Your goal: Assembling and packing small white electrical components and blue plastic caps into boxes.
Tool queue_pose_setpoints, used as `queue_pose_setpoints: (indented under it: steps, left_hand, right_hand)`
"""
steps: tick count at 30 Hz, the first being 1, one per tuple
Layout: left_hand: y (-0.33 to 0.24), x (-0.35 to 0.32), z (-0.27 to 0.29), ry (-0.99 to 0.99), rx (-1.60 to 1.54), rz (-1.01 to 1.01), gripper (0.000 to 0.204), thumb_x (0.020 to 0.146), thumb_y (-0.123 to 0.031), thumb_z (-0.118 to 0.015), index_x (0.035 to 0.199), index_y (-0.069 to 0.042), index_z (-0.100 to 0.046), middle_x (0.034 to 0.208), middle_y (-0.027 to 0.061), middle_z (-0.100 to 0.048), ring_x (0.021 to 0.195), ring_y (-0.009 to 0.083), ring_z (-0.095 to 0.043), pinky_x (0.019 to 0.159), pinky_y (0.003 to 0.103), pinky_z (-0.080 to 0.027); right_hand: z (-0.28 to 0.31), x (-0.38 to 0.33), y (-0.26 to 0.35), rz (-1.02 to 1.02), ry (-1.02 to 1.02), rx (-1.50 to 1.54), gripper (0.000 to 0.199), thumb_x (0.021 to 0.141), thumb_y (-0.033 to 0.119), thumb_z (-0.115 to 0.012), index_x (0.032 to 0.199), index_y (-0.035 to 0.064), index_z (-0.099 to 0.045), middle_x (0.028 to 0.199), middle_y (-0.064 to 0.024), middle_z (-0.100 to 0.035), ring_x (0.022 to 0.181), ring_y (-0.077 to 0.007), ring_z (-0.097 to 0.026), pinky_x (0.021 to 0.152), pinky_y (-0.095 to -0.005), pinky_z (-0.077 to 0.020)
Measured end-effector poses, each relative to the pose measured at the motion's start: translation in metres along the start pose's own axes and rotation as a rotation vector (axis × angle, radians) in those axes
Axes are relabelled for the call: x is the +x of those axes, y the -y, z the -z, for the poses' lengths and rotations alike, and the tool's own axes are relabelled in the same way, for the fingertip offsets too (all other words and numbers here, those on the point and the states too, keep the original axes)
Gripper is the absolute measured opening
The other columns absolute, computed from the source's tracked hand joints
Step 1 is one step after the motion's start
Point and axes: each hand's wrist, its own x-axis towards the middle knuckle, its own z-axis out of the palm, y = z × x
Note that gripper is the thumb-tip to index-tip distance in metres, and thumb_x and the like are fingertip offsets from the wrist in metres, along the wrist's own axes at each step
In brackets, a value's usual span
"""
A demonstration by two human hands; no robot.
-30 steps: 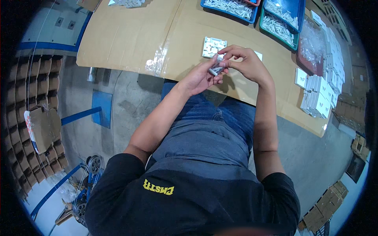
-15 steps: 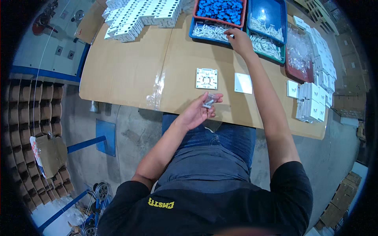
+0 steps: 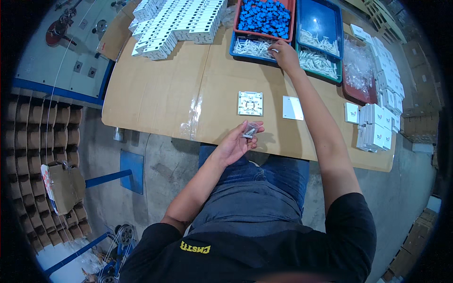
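White slim plastic pieces (image 3: 252,46) at the right hand (image 3: 286,55), a few more at the left hand (image 3: 236,144); step in hand looks like picking pieces for bagging.

Left hand cupped, fingers curled round a small clear plastic bag (image 3: 253,127) with pieces inside, near the front edge of the brown cardboard-topped surface (image 3: 155,99). Right hand at the near right corner of a blue rectangular plastic tray (image 3: 250,59), fingertips bunched; whether they pinch a piece, cannot tell. Next move probably calls for a sure pinch, bag kept steady. Beyond the left hand: white square frame-like plate (image 3: 250,104), flat white square cover (image 3: 292,108) to its right, neither touched.
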Motion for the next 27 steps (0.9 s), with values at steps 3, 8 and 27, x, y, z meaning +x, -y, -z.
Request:
queue_pose_setpoints:
  steps: [3, 8, 27]
  left_hand:
    - [-0.002, 0.003, -0.002, -0.054, -0.014, -0.035, 0.054, 0.108, -0.044, -0.044, 0.143, -0.003, -0.051, 0.119, 0.0047, -0.067, 0.083, 0.0114, -0.059, 0.077, 0.028, -0.050]
    - [-0.012, 0.006, -0.015, -0.126, -0.067, -0.153, 0.046, 0.109, -0.044, -0.041, 0.131, -0.007, -0.056, 0.118, 0.0090, -0.068, 0.083, 0.0130, -0.063, 0.075, 0.027, -0.053]
    - [-0.011, 0.014, -0.053, -0.033, 0.020, -0.144, 0.050, 0.105, -0.051, -0.048, 0.131, -0.010, -0.057, 0.120, 0.0055, -0.067, 0.100, 0.0147, -0.067, 0.082, 0.029, -0.055]
  right_hand:
    - [0.011, -0.007, 0.005, 0.013, -0.170, 0.088, 0.014, 0.087, 0.016, -0.072, 0.100, 0.0133, -0.076, 0.101, -0.0078, -0.069, 0.085, -0.0275, -0.068, 0.077, -0.0392, -0.0548]
    - [0.055, -0.050, 0.062, -0.302, -0.268, 0.851, 0.017, 0.090, 0.011, -0.076, 0.104, 0.0026, -0.072, 0.091, -0.0022, -0.071, 0.073, -0.0066, -0.059, 0.066, -0.0214, -0.0481]
    - [0.114, -0.171, 0.171, -0.423, 0.001, 1.175, 0.013, 0.090, 0.006, -0.075, 0.101, 0.0017, -0.070, 0.091, -0.0034, -0.071, 0.080, -0.0075, -0.065, 0.068, -0.0195, -0.0489]
